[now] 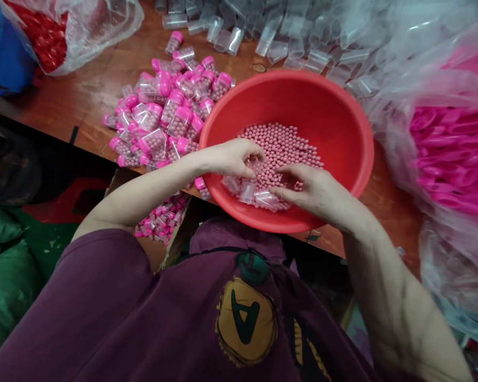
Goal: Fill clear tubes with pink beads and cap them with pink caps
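Note:
A wide red basin [342,127] holds a heap of small pink beads [281,143]. Several clear plastic tubes [247,191] lie at its near side, on the beads. My left hand [237,156] reaches over the left rim, its curved thumb and fingers apart just above the beads. Something faint and clear shows by its fingertips, too blurred to make out. From the right, my right hand [313,185] hangs over the near part of the basin. Its thumb and fingers are spread, close to the beads and tubes, with nothing visible between them.
Left of the basin lies a pile of bead-filled tubes with pink caps [179,119]; more fill a box [163,220] below the table edge. Empty clear tubes [266,32] are heaped behind. Bags of pink caps [454,154] stand right, red pieces [43,37] and a blue bucket [6,53] left.

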A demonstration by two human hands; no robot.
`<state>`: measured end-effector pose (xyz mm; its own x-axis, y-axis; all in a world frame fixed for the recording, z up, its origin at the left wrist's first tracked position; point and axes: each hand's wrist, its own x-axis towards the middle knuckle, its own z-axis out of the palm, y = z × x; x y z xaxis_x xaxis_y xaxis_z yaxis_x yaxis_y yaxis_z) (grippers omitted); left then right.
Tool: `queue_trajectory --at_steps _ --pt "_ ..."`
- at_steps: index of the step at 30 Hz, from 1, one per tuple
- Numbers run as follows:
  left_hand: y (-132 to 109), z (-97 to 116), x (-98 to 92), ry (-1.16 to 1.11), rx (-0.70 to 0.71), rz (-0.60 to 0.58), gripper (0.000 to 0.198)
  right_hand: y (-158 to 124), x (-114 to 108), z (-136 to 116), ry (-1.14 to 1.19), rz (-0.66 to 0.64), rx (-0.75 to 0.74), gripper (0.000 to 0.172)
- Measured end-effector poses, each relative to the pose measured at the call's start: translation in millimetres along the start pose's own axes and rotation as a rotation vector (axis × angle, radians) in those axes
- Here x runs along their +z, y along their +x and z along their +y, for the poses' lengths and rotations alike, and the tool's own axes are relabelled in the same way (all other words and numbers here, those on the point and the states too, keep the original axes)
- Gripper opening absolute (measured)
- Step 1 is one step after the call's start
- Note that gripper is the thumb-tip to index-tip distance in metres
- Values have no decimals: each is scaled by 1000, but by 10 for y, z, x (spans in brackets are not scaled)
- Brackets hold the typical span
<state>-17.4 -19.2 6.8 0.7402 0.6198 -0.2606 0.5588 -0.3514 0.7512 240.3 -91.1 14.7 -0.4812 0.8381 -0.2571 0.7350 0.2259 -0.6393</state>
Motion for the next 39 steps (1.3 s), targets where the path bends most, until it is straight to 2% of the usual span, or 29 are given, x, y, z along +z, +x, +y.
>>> queue_trajectory --at_steps 2,4,6,8,11,14,17,19,21,23,26,29,31,33,36,39 --pt "25 59 81 -386 -23 27 32 2 81 -17 79 205 25 43" --pt "46 165 174 -756 -104 77 28 7 173 -36 136 298 4 48" --pt "55 281 244 -1023 -210 137 29 -2 239 -54 133 358 -30 42" --pt "59 367 279 -1163 -288 179 36 -32 264 -73 88 427 -44 35" --pt "75 396 298 -1203 -319 195 42 -92 246 -93 22 502 -38 29" --pt "109 343 318 -1033 -322 209 36 -131 231 -81 -95 491 -41 29" --pt "123 293 306 -684 -255 228 36 -134 247 -41 -252 421 -74 33" --pt "108 270 258 -475 -146 141 39 -128 263 -23 -352 377 -88 35" --pt "90 239 189 -343 -68 34 33 -124 276 -30 -449 339 -101 38" --pt "88 194 123 -271 -50 -12 26 -121 288 -57 -535 305 -138 41" --pt "131 135 67 -177 -56 -94 28 -110 306 -94 -606 276 -221 43" --pt "209 141 45 -22 -52 -184 29 -112 297 -77 -549 264 -257 42" --pt "276 174 20 139 -71 -138 24 -150 259 -25 -454 320 -224 40" --pt "367 200 -18 352 -104 -1 23 -231 206 52 -349 460 -140 39" --pt "566 210 -56 649 -133 176 40 -420 145 200 -244 727 26 38" --pt "799 235 0 818 -100 130 51 -648 132 415 -248 945 137 37"
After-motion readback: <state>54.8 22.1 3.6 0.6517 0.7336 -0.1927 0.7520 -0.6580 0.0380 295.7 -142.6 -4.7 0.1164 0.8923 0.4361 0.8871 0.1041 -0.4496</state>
